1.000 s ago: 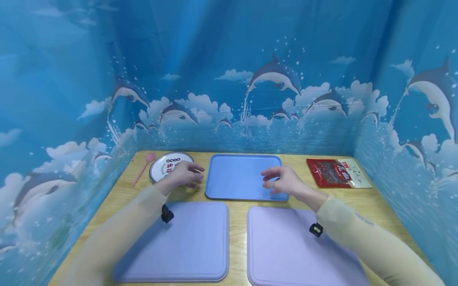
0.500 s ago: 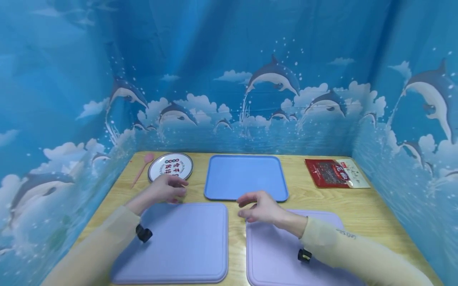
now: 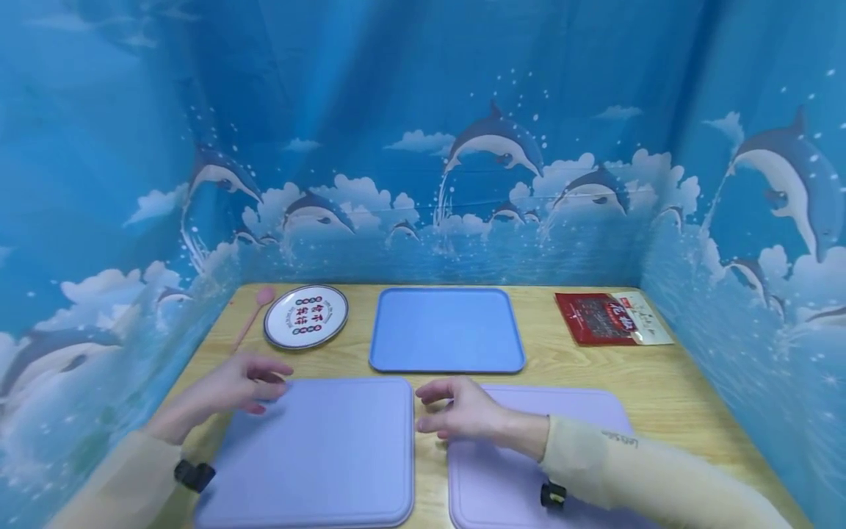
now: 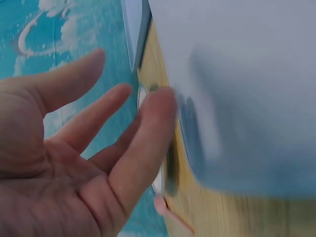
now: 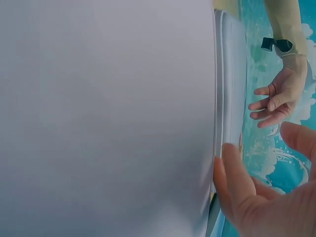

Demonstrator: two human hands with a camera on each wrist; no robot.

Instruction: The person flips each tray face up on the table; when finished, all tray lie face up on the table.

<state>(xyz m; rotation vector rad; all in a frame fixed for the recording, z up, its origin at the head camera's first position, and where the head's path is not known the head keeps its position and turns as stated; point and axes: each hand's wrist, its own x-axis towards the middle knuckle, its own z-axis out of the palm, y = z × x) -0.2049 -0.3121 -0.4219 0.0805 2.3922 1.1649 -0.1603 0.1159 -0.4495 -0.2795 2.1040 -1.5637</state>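
My left hand (image 3: 234,386) hovers near the upper left corner of the left lavender board (image 3: 330,455). Its fingers are relaxed and slightly bent, with nothing held, as the left wrist view shows for the same hand (image 4: 74,163). Over the gap between the boards, by the upper left corner of the right lavender board (image 3: 562,404), is my right hand (image 3: 469,411). Loosely bent fingers and a separate thumb leave it holding nothing. The right wrist view has this hand (image 5: 271,202) at the lower right, with my left hand (image 5: 279,96) farther off.
A blue tray (image 3: 446,330) lies at the back centre of the wooden table. To its left are a round white plate (image 3: 306,317) with printed characters and a pink spoon (image 3: 265,295). A red and white packet of dried peppercorns (image 3: 611,319) lies at the back right. Dolphin-print curtains (image 3: 396,110) surround the table.
My left hand has moved from beside the plate toward me and leftward, uncovering the plate. My right hand has drawn back from over the blue tray toward the gap between the boards.
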